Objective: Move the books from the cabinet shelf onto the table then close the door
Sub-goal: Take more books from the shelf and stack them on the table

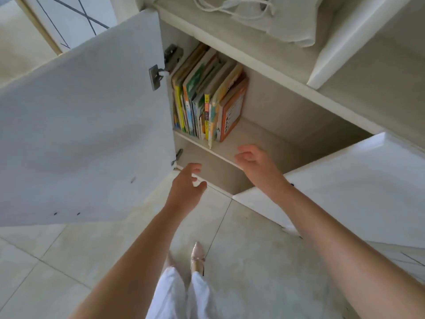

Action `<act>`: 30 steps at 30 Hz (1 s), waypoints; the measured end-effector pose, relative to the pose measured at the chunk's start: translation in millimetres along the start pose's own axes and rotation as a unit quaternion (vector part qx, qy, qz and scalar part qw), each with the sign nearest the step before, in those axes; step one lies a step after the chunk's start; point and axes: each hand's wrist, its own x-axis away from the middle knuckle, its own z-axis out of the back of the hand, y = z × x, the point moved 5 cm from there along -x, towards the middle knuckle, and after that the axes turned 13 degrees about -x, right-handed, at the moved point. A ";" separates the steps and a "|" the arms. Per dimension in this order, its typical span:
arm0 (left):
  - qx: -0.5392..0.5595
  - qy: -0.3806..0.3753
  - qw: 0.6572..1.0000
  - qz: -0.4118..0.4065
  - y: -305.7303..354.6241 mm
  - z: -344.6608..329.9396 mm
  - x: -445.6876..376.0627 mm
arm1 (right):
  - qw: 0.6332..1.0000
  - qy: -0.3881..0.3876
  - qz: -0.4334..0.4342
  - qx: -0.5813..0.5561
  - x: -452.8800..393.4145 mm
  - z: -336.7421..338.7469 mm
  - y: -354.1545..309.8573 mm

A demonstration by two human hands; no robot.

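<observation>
Several colourful books (207, 97) stand upright in a row at the left end of the cabinet shelf (232, 155). An orange-framed book (232, 113) is the rightmost of them. The white cabinet door (80, 134) on the left is swung wide open. My left hand (186, 187) hangs below the shelf's front edge, fingers apart, holding nothing. My right hand (255, 162) is at the shelf edge, just below and right of the books, fingers spread and empty. Neither hand touches a book.
A second white door (345, 189) stands open at the right, by my right forearm. A pale cloth bag with cords (276, 17) lies on the cabinet top. Tiled floor (69, 261) and my feet are below. No table is in view.
</observation>
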 end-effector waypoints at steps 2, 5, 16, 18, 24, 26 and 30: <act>0.006 0.018 1.000 -0.011 6.0 -0.4 -25.3 | 1.000 -0.007 -0.013 -0.024 -28.9 -2.5 -7.7; 0.018 0.049 0.998 -0.026 16.0 2.5 -60.5 | 0.999 -0.002 -0.016 -0.031 -69.5 -10.1 -26.0; 0.051 0.175 0.974 -0.130 51.0 -4.3 -151.1 | 0.974 0.048 -0.153 -0.161 -187.2 -24.9 -63.7; 0.045 0.186 0.973 -0.129 51.4 -6.4 -161.8 | 0.974 0.040 -0.162 -0.154 -196.7 -32.5 -70.7; 0.030 0.221 0.963 -0.149 62.0 -10.7 -178.3 | 0.983 0.030 -0.165 -0.071 -217.0 -40.1 -69.9; 0.031 0.228 0.963 -0.141 63.0 -12.1 -179.0 | 0.983 0.017 -0.169 -0.066 -216.8 -36.4 -66.1; 0.031 0.220 0.963 -0.154 72.6 -27.9 -162.0 | 0.982 0.024 -0.173 -0.071 -205.8 -19.1 -53.0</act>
